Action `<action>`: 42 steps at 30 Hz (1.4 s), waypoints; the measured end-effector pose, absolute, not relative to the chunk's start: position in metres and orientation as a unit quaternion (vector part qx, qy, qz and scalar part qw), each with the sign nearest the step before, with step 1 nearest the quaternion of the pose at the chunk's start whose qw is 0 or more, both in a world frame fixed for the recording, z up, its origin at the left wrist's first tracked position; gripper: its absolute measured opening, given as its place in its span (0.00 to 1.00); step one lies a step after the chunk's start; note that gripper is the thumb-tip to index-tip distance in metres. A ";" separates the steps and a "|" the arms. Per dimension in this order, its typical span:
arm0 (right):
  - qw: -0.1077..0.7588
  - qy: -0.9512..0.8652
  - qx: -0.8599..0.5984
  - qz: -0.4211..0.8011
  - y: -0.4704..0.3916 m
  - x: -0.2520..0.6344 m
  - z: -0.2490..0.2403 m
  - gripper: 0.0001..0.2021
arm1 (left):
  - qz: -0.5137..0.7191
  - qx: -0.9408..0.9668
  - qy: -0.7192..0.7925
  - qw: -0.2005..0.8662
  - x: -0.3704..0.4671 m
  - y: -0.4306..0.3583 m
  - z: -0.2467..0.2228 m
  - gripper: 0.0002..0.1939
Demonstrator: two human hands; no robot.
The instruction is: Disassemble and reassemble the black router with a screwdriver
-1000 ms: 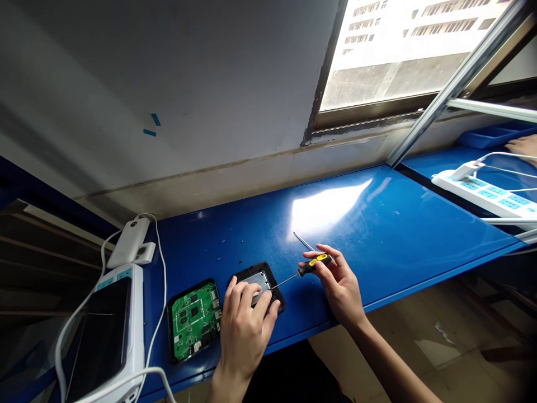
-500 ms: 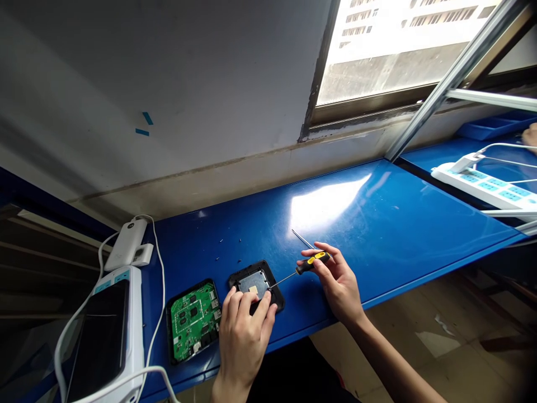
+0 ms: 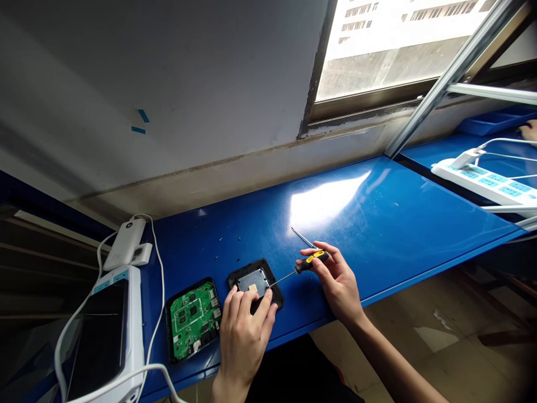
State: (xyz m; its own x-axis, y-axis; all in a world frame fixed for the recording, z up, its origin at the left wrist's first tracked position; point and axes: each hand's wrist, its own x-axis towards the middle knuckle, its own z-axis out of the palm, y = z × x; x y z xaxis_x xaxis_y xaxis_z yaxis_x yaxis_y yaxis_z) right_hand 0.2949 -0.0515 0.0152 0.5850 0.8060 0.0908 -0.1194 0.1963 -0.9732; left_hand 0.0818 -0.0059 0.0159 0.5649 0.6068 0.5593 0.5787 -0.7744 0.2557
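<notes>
My right hand (image 3: 338,285) is closed around the black-and-yellow handle of a screwdriver (image 3: 312,261). Its thin shaft points left, and the tip meets the right side of a metal plate (image 3: 247,281) inside a black plastic cover (image 3: 278,299). Over the near part of that cover lies my left hand (image 3: 243,322), bent fingers holding it against the table. A beige square pad (image 3: 252,288) shows on the plate. Left of the cover, a green circuit board (image 3: 193,319) sits in a black case. Behind my right hand lies a second metal shaft (image 3: 301,237), its other end hidden.
Several small screws (image 3: 239,239) lie beyond the cover on the blue table (image 3: 403,224). To the left are a phone (image 3: 100,330) on a white power strip (image 3: 133,313), a white charger (image 3: 126,243) and loose cables. Another person's hand (image 3: 529,130) appears far right near a power strip (image 3: 486,178).
The view shifts slightly. Both hands and the screwdriver keep nearly the same position, with the tip still at the plate's right side. The other person's hand moves slightly.
</notes>
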 end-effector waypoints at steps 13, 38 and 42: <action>0.697 -0.328 -0.566 0.295 -0.059 0.290 0.023 0.13 | 0.347 0.876 0.332 0.030 0.079 -0.008 0.014 0.06; 0.718 -0.286 -0.537 0.338 -0.063 0.287 0.018 0.15 | 0.355 0.838 0.405 0.088 0.084 -0.005 0.019 0.06; 0.722 -0.280 -0.541 0.329 -0.064 0.288 0.020 0.14 | 0.360 0.838 0.399 0.094 0.083 -0.005 0.018 0.07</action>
State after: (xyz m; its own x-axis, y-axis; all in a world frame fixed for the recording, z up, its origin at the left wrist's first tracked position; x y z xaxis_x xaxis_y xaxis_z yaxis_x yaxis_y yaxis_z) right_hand 0.2884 -0.0643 0.0198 0.6264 0.7781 0.0473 -0.1727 0.1978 -0.9649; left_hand 0.0833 -0.0046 0.0184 0.4224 0.7362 0.5287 0.6011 -0.6641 0.4445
